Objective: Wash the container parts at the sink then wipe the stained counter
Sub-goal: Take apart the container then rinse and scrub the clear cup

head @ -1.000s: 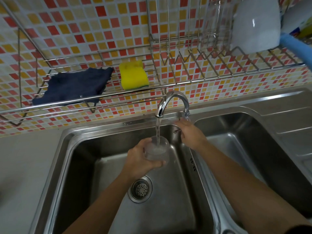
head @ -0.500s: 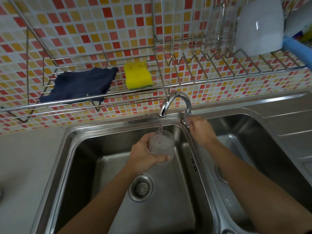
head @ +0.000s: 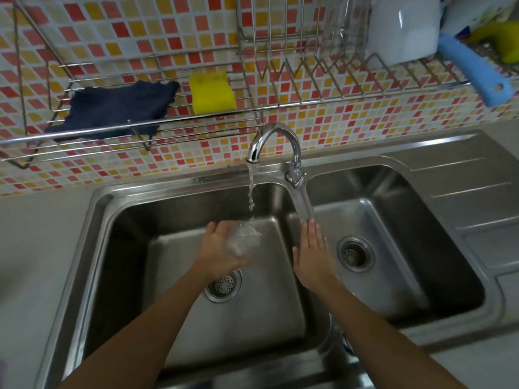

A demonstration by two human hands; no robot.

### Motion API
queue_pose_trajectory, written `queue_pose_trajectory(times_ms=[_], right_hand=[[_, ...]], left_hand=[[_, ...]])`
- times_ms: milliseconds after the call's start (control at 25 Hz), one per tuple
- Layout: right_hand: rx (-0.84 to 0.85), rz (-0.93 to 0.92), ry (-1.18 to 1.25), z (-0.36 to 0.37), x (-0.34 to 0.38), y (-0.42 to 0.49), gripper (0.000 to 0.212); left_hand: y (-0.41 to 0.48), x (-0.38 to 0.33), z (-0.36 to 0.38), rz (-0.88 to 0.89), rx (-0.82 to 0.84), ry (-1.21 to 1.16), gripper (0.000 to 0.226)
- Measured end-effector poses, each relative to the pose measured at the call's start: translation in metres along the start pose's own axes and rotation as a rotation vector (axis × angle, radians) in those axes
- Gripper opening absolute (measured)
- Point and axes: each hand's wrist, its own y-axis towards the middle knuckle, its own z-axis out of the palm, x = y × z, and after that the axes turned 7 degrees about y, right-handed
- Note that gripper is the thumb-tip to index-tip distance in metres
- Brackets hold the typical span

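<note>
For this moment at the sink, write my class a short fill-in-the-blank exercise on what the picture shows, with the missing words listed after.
1. The left hand holds a clear container under the ____ from the faucet.
2. The right hand is open and holds ____.
3. On the wire rack, the yellow sponge lies to the ____ of the dark cloth.
4. Each sink basin has a round ____ in its floor.

Missing words: water; nothing; right; drain

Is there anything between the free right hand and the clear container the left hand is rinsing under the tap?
Nothing visible. The right hand is open over the divider between the basins, and only open space separates it from the clear container held in the left hand.
</note>
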Motion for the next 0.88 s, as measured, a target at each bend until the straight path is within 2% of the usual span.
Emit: queue_pose_trajectory(times_ms=[120,240,360,480,560,680,720,800,840,880], right_hand=[[0.024,-0.021,-0.074,0.002,-0.004,-0.002,0.062],[0.008,-0.021,-0.107,0.005,-0.005,-0.001,0.060],[-0.007,-0.015,-0.118,0.008,-0.005,-0.001,0.058],[-0.015,-0.018,-0.104,0.010,-0.006,0.000,0.058],[-0.006,-0.021,-0.117,0.011,-0.006,0.001,0.058],[0.006,-0.008,-0.122,0.007,-0.004,0.001,0.059],[0.022,-0.002,-0.128,0.004,-0.001,0.000,0.060],[0.058,-0.002,-0.139,-0.001,0.010,-0.001,0.060],[0.061,-0.016,-0.131,-0.003,0.020,-0.002,0.060],[0.051,-0.047,-0.114,-0.003,0.034,-0.004,0.060]], left_hand=[[-0.003,0.009,0.000,0.083,0.017,0.361,0.087],[-0.007,0.010,-0.005,0.180,0.002,0.682,0.081],[-0.009,0.007,-0.015,0.280,-0.049,0.814,0.081],[-0.006,0.010,-0.023,0.505,-0.242,0.955,0.086],[-0.005,0.010,-0.029,0.647,-0.337,1.006,0.083],[-0.010,0.006,-0.042,0.788,-0.365,1.069,0.071],[-0.013,0.005,-0.047,0.762,-0.358,1.074,0.072],[-0.020,0.012,-0.055,0.587,-0.302,0.957,0.077],[-0.022,0.019,-0.057,0.436,-0.265,0.768,0.079],[-0.030,0.026,-0.064,0.249,-0.218,0.469,0.080]])
